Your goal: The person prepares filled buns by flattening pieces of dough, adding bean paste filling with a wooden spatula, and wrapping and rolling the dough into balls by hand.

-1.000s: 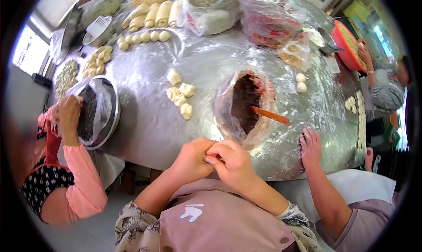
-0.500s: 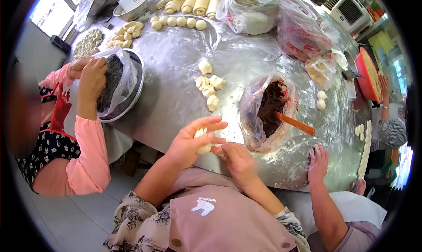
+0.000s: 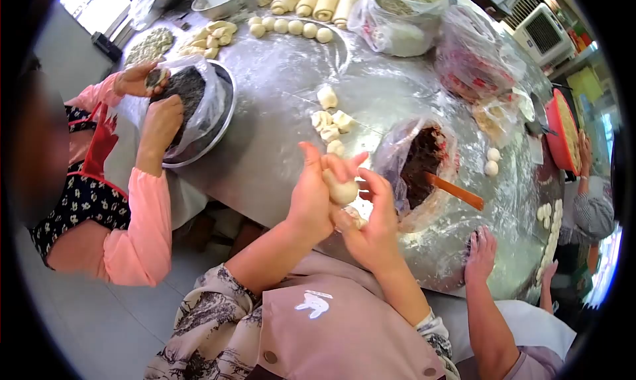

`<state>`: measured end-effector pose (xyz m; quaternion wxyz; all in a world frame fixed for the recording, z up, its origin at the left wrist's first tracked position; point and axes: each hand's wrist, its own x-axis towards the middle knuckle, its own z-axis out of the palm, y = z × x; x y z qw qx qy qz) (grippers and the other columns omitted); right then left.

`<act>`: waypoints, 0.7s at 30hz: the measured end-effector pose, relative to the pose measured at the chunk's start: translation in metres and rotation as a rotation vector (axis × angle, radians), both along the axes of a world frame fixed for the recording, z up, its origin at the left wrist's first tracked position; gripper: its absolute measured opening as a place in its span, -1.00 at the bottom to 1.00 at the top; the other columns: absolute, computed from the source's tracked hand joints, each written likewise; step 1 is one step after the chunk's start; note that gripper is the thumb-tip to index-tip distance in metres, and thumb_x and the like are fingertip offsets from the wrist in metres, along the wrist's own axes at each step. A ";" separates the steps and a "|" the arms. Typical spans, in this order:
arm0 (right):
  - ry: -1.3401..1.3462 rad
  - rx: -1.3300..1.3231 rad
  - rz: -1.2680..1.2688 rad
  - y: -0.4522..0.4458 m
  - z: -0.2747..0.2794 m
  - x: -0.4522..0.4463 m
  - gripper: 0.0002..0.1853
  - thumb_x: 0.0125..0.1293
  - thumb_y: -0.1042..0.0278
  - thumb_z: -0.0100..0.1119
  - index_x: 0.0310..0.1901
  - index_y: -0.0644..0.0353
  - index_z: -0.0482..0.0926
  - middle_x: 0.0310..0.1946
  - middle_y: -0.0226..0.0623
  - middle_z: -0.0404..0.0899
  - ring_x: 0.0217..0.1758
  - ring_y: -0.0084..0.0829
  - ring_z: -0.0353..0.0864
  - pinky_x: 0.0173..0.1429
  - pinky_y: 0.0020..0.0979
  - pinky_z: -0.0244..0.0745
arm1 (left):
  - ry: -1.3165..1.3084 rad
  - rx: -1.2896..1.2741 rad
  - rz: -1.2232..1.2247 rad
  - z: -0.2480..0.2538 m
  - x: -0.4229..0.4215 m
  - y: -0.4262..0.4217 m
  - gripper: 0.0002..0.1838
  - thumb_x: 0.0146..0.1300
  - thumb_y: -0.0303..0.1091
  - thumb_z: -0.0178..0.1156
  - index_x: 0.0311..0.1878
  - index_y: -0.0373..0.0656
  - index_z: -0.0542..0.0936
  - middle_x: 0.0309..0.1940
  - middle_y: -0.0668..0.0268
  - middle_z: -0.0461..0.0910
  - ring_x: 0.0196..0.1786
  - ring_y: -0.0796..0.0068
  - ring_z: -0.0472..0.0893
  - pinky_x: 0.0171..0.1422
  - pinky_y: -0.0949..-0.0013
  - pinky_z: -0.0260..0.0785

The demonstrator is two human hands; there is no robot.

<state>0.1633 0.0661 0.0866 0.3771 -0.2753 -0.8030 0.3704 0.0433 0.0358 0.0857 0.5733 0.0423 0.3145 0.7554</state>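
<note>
Head view: over a metal table (image 3: 278, 82), the left hand (image 3: 313, 198), fingers apart, holds a dough piece (image 3: 342, 192). The right hand (image 3: 374, 226) curves close beside it, a scrap (image 3: 357, 217) at its thumb; whether gripped, I cannot tell. Beyond lie 5 lumps (image 3: 322, 120). Rightward, a bag (image 3: 391, 158) contains dark filling (image 3: 419, 164) and an orange paddle (image 3: 457, 192).

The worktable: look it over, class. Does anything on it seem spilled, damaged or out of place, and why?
White powder lies in uneven smears on the metal worktable, including beside the bag of dark filling. It looks spilled, though it may be flour dusted on purpose. Nothing looks clearly damaged.
</note>
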 end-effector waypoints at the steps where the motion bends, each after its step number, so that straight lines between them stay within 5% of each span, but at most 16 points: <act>1: 0.020 -0.034 -0.028 -0.001 -0.008 -0.006 -0.52 0.38 0.18 0.07 0.18 0.36 0.29 -0.02 -0.12 0.46 -0.05 -0.32 0.50 0.04 -0.36 0.44 | -0.009 -0.034 0.022 0.010 0.005 0.000 -0.22 0.35 0.37 -0.40 -0.20 -0.20 0.54 0.01 0.06 0.51 0.12 0.20 0.44 0.25 0.18 0.25; 2: 0.040 -0.071 -0.053 -0.001 -0.012 -0.010 -0.53 0.42 0.15 0.01 0.19 0.34 0.27 -0.03 -0.18 0.45 -0.07 -0.41 0.49 0.01 -0.41 0.44 | -0.005 0.166 -0.073 0.005 0.003 -0.003 -0.18 0.34 0.37 -0.42 0.20 -0.20 0.42 0.34 0.06 0.27 0.31 0.21 0.31 0.38 0.19 0.14; 5: 0.274 -0.609 0.037 0.001 -0.008 0.000 -0.53 0.46 0.08 -0.06 0.19 0.30 0.27 -0.08 -0.29 0.47 -0.22 -0.57 0.48 -0.14 -0.55 0.41 | -0.097 0.265 -0.026 0.007 0.004 -0.003 -0.16 0.34 0.38 -0.41 0.27 -0.20 0.37 0.33 0.15 0.29 0.36 0.24 0.24 0.41 0.06 0.10; 8: 0.388 -0.959 0.175 -0.001 -0.022 0.004 -0.52 0.48 0.01 -0.14 0.18 0.27 0.26 -0.19 -0.36 0.50 -0.37 -0.68 0.43 -0.27 -0.62 0.37 | 0.414 0.057 -0.179 0.005 0.010 -0.005 -0.48 0.44 0.06 -0.15 0.13 -0.21 0.44 0.15 0.14 0.48 0.27 0.21 0.40 0.35 0.07 0.21; 9: 0.472 -1.079 0.186 -0.004 -0.025 0.004 -0.53 0.48 0.02 -0.14 0.18 0.26 0.27 -0.22 -0.35 0.52 -0.38 -0.70 0.42 -0.28 -0.62 0.37 | 0.516 0.119 -0.169 -0.006 0.011 -0.004 -0.64 0.43 -0.10 -0.05 0.00 -0.21 0.49 0.00 0.22 0.54 0.23 0.30 0.44 0.25 0.23 0.27; 10: 0.385 -0.930 0.197 -0.001 -0.025 0.007 -0.49 0.48 -0.04 -0.18 0.20 0.24 0.26 -0.19 -0.38 0.48 -0.38 -0.67 0.42 -0.32 -0.63 0.35 | 0.615 0.181 -0.151 -0.015 0.012 -0.003 -0.79 0.42 -0.26 0.05 -0.12 -0.21 0.53 -0.14 0.30 0.60 0.18 0.38 0.48 0.14 0.39 0.34; 12: 0.239 -0.459 0.117 0.004 -0.025 0.004 -0.45 0.47 -0.13 -0.23 0.22 0.20 0.25 -0.20 -0.42 0.45 -0.43 -0.66 0.40 -0.41 -0.65 0.28 | 0.584 0.185 -0.134 -0.022 0.015 0.000 -0.74 0.42 -0.21 0.05 -0.05 -0.22 0.52 -0.17 0.29 0.60 0.19 0.39 0.47 0.15 0.39 0.33; 15: 0.217 -0.500 -0.007 -0.001 -0.020 0.001 -0.41 0.43 -0.25 -0.29 0.11 0.16 0.32 -0.32 -0.45 0.44 -0.46 -0.70 0.37 -0.52 -0.69 0.18 | 0.217 0.200 -0.002 -0.003 0.027 0.005 -0.64 0.44 -0.18 -0.01 0.11 -0.24 0.45 -0.10 0.24 0.58 0.16 0.26 0.50 0.27 0.26 0.26; 16: 0.253 -0.772 0.060 0.003 -0.014 0.011 -0.42 0.44 -0.25 -0.30 0.09 0.16 0.33 -0.31 -0.45 0.44 -0.43 -0.71 0.38 -0.50 -0.68 0.19 | 0.041 0.199 0.062 0.005 0.032 0.005 -0.61 0.45 -0.18 -0.04 0.17 -0.25 0.41 -0.06 0.21 0.56 0.14 0.19 0.51 0.33 0.19 0.22; 17: 0.288 -1.046 0.133 0.005 -0.011 0.020 -0.42 0.44 -0.26 -0.31 0.07 0.16 0.33 -0.30 -0.44 0.45 -0.40 -0.72 0.40 -0.48 -0.68 0.21 | 0.163 0.146 0.061 0.002 0.033 0.007 -0.58 0.44 -0.16 -0.02 0.19 -0.26 0.40 -0.06 0.20 0.56 0.12 0.20 0.53 0.35 0.18 0.21; 21: 0.352 -1.018 0.114 0.000 -0.025 0.013 -0.40 0.45 -0.27 -0.42 -0.02 0.17 0.37 -0.52 -0.50 0.38 -0.54 -0.70 0.32 -0.51 -0.65 0.16 | 0.801 0.262 -0.204 -0.012 0.022 -0.001 -0.54 0.40 -0.14 0.03 0.17 -0.34 0.41 -0.03 0.15 0.56 -0.04 0.32 0.57 0.40 0.12 0.16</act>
